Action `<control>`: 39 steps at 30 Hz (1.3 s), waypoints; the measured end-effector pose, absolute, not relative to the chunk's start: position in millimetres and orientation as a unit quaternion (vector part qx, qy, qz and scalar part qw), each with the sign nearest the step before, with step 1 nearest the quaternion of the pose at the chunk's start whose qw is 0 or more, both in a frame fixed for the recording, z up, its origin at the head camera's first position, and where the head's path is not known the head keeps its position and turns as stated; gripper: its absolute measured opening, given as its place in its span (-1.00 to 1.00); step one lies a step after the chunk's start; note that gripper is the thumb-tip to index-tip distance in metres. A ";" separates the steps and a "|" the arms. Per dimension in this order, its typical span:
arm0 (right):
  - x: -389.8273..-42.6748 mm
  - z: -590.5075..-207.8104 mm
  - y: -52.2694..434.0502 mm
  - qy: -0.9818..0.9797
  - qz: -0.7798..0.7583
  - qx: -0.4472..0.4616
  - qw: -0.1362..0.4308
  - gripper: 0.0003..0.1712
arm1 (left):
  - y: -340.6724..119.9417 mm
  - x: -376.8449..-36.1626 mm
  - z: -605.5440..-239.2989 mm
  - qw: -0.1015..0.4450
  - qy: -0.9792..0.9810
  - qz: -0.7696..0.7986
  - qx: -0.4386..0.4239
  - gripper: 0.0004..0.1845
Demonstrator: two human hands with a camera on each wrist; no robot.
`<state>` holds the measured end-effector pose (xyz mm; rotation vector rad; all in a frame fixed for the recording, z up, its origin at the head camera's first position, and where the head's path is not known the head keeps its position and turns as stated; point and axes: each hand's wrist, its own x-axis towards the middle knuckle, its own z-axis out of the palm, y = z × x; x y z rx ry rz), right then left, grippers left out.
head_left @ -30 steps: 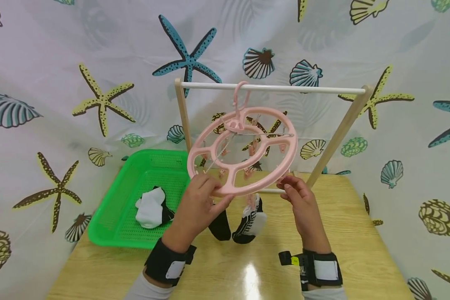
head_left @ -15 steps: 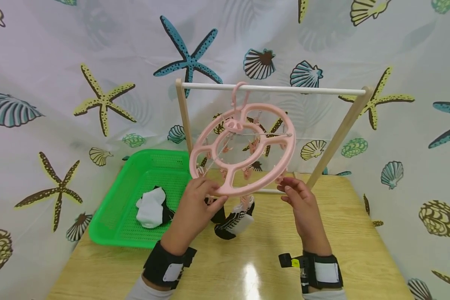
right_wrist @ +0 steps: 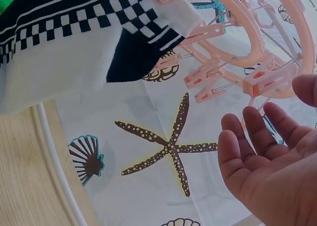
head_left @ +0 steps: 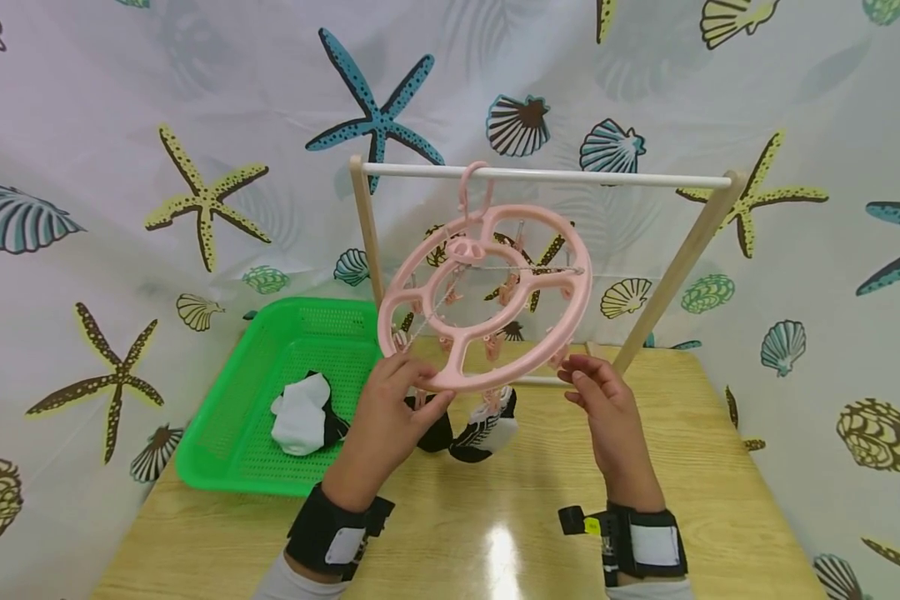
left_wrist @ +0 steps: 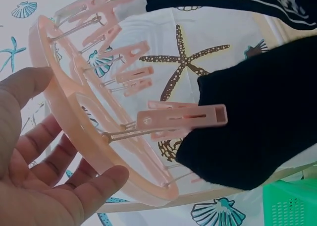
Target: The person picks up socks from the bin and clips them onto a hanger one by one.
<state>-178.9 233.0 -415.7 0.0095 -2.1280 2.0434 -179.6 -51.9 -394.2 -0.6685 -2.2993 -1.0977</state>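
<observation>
At the left, a green perforated plastic basket (head_left: 270, 392) sits on the wooden table (head_left: 495, 517) with a white sock and a dark one (head_left: 303, 414) still lying in it, unhung. Next, the left hand (head_left: 390, 417) holds the lower rim of the round pink plastic clip hanger (head_left: 487, 292), thumb on top and fingers underneath. The hanger's hook sits on the white rail of the wooden drying rack (head_left: 547, 177). Two socks already hang from its clips: a plain black one (left_wrist: 252, 117) and a black-and-white checkered one (right_wrist: 74, 52). Many pegs are free. The right hand (head_left: 603, 408) hovers at the hanger's right rim, fingers relaxed and spread, holding nothing.
</observation>
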 end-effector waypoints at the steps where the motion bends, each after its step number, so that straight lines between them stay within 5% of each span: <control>1: -178.7 -415.3 233.2 -0.718 0.690 0.003 0.096 -0.56 | -52.2 -179.8 -394.2 0.255 -0.843 -0.405 -0.246 -0.78; 15: -180.2 -411.0 229.3 -0.722 0.683 0.053 0.099 -0.54 | -62.7 -185.0 -387.4 0.284 -0.833 -0.390 -0.270 -0.62; 39: -178.7 -415.0 224.8 -0.736 0.660 0.133 0.067 -0.79 | -75.0 -199.1 -372.4 0.306 -0.820 -0.343 -0.341 -0.61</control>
